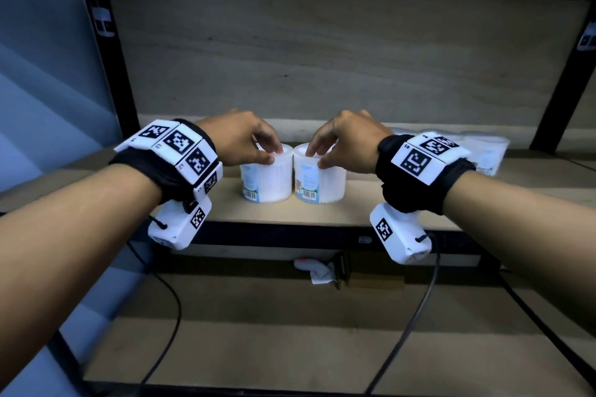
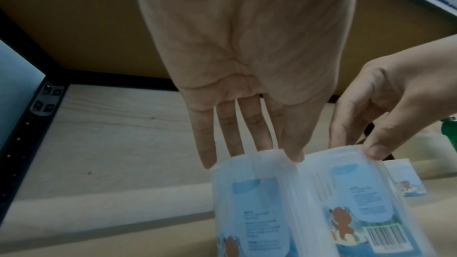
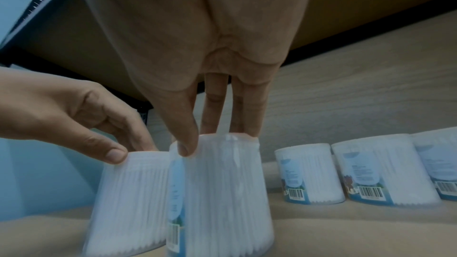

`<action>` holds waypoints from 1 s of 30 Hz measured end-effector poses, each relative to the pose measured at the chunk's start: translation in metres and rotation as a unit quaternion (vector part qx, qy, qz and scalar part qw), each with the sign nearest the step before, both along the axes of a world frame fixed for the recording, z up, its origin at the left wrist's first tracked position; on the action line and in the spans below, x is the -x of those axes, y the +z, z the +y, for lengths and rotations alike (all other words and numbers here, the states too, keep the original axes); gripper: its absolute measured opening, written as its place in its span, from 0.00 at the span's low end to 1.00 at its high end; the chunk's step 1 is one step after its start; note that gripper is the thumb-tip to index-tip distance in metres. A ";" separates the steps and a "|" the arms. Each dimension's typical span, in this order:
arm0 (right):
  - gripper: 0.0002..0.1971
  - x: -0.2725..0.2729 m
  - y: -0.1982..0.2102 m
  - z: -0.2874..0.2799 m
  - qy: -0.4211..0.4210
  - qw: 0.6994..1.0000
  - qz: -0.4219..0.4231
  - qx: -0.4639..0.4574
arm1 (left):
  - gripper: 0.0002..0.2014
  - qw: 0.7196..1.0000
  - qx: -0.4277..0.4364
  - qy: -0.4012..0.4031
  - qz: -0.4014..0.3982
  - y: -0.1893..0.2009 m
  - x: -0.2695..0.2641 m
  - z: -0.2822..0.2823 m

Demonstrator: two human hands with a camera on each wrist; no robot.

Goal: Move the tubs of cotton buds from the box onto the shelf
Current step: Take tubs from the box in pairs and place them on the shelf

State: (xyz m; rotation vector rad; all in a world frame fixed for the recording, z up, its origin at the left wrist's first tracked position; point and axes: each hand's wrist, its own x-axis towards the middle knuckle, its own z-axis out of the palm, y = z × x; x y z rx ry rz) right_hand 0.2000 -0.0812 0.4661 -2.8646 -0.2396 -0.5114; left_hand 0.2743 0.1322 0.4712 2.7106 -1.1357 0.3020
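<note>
Two clear round tubs of white cotton buds with blue labels stand side by side, touching, near the front of the wooden shelf (image 1: 283,214). My left hand (image 1: 274,153) (image 2: 252,155) pinches the lid rim of the left tub (image 1: 266,182) (image 2: 254,206) (image 3: 131,192) between thumb and fingertips. My right hand (image 1: 317,156) (image 3: 217,140) pinches the top of the right tub (image 1: 319,182) (image 3: 222,192) (image 2: 358,192) the same way. Both tubs rest upright on the board. The box is out of view.
Several more tubs (image 1: 483,151) (image 3: 380,171) stand in a row at the right of the shelf. Black posts (image 1: 106,74) frame the shelf, with a wooden back panel behind. Below, a lower shelf (image 1: 290,332) carries cables and a white scrap (image 1: 322,272). A green object (image 2: 450,130) shows far right.
</note>
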 end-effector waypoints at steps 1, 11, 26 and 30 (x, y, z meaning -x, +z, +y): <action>0.11 -0.004 0.001 -0.001 -0.001 1.000 0.002 0.003 | 0.12 1.000 0.000 0.001 0.002 0.000 -0.005 -0.002; 0.13 -0.056 0.009 -0.004 -0.017 0.999 0.033 0.007 | 0.12 0.999 -0.024 0.028 -0.031 0.001 -0.049 -0.023; 0.14 -0.121 0.007 -0.019 -0.054 0.997 0.039 -0.036 | 0.13 0.996 0.006 0.089 -0.014 0.000 -0.099 -0.052; 0.14 -0.135 0.004 -0.023 -0.049 0.998 0.032 -0.023 | 0.12 0.996 0.018 0.086 -0.008 -0.003 -0.112 -0.055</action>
